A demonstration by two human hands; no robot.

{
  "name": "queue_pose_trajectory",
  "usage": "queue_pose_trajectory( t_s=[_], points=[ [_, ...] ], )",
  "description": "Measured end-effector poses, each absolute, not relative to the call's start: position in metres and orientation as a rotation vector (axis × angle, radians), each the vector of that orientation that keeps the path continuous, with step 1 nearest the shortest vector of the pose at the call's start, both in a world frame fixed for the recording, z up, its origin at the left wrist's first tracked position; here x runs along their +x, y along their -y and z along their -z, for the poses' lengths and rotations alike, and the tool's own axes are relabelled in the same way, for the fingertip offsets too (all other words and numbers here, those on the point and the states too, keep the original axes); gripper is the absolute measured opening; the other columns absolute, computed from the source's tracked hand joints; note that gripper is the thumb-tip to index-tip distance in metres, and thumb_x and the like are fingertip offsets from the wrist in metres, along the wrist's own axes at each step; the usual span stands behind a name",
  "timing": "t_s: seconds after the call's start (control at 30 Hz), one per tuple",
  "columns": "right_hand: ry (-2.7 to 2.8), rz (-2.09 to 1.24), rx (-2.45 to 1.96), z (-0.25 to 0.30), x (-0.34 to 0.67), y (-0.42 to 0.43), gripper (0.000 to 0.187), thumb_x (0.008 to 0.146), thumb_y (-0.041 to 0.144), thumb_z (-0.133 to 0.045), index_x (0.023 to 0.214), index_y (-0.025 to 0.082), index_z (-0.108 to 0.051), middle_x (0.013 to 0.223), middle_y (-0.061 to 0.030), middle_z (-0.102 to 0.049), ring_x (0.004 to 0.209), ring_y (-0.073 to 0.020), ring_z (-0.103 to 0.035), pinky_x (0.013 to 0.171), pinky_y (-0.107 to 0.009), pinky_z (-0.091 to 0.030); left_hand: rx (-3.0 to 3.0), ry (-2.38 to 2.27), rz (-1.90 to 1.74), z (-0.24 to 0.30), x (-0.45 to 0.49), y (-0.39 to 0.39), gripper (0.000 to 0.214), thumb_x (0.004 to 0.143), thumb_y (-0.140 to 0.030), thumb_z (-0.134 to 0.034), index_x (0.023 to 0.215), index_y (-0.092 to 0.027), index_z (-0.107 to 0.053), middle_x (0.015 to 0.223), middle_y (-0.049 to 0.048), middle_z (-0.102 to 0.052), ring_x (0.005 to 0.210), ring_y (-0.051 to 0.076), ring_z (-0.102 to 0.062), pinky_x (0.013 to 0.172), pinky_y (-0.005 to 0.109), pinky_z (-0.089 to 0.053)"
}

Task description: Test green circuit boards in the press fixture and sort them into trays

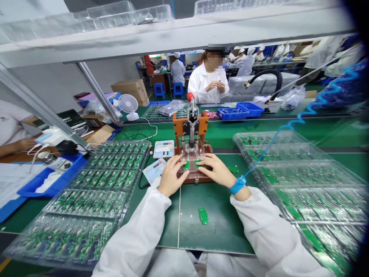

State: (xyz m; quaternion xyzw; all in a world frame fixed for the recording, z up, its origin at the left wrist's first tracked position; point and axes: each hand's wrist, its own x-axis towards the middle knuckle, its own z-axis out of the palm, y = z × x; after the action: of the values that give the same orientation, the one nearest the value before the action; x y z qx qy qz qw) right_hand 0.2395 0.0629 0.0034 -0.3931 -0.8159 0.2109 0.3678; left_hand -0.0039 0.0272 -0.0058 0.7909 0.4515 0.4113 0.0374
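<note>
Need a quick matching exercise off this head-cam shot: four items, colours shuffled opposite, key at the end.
Items
1. Upright frame of the fixture
2. Round knob atop the fixture
3. Wrist strap on the right arm
4. Loose board nearest the camera

Colours
A. Blue
B. Green
C. Orange
D. Red

Pairs: 1-C, 2-D, 3-A, 4-B

The left green board (186,166) is partly covered by the left fingers (176,165), and the right green board (197,164) is mostly hidden by the right fingers (205,162). Digits on the near display box (150,173) are too tiny to be read tbh. The right tray stack (288,163) is kinda blurred and partly blocked by the right sleeve (265,215). Left-side co-worker (10,119)? Chopped off by the edge. Whatever's held by the co-worker across (198,80) can't be made out.
</note>
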Motion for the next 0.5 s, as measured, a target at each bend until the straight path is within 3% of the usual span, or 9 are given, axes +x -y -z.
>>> queue_pose_trajectory(
  t_s=[0.07,0.17,0.3,0.4,0.5],
  points=[
    [2.019,-0.516,-0.993,-0.007,0.242,-0.065,0.016,0.09,0.035,-0.066,0.096,0.027,-0.079,0.122,-0.0062,-0.075,0.122,-0.0289,-0.062,0.109,-0.051,-0.049,2.422,-1.383,-1.382,0.007,0.002,-0.014,0.021,0.095,-0.025,-0.064,0.115,-0.018,-0.066,0.131,0.0124,-0.064,0.124,0.029,-0.057,0.105,0.052,-0.049],
    [1.81,-0.442,-1.026,-0.026,0.247,-0.077,0.02,0.092,0.03,-0.057,0.098,0.023,-0.075,0.115,-0.0093,-0.076,0.113,-0.0269,-0.067,0.103,-0.05,-0.052,2.532,-1.181,-1.446,0.009,0.013,0.005,0.02,0.094,-0.019,-0.062,0.114,-0.019,-0.064,0.116,0.009,-0.07,0.111,0.024,-0.063,0.099,0.044,-0.052],
    [1.589,-0.353,-1.009,-0.081,0.243,-0.11,0.03,0.093,0.028,-0.053,0.118,0.021,-0.066,0.123,-0.0104,-0.071,0.115,-0.0246,-0.066,0.097,-0.044,-0.056,2.758,-0.872,-1.208,0.018,0.025,0.018,0.032,0.094,-0.018,-0.059,0.126,-0.015,-0.061,0.134,0.0135,-0.064,0.129,0.028,-0.056,0.108,0.046,-0.05],
    [1.591,-0.254,-0.897,-0.134,0.227,-0.141,0.033,0.095,0.035,-0.056,0.125,0.024,-0.063,0.13,-0.0079,-0.069,0.123,-0.0248,-0.063,0.107,-0.045,-0.05,2.817,-0.88,-1.029,0.025,0.026,0.017,0.035,0.096,-0.02,-0.056,0.13,-0.013,-0.059,0.148,0.0165,-0.054,0.14,0.031,-0.047,0.114,0.052,-0.045],
    [1.663,-0.381,-0.884,-0.178,0.205,-0.174,0.035,0.099,0.049,-0.052,0.109,0.02,-0.069,0.108,-0.0082,-0.075,0.112,-0.0263,-0.068,0.109,-0.049,-0.047,2.828,-0.89,-0.973,0.029,0.023,0.015,0.031,0.097,-0.02,-0.055,0.126,-0.014,-0.062,0.149,0.016,-0.052,0.14,0.031,-0.048,0.114,0.052,-0.046]
  ],
)
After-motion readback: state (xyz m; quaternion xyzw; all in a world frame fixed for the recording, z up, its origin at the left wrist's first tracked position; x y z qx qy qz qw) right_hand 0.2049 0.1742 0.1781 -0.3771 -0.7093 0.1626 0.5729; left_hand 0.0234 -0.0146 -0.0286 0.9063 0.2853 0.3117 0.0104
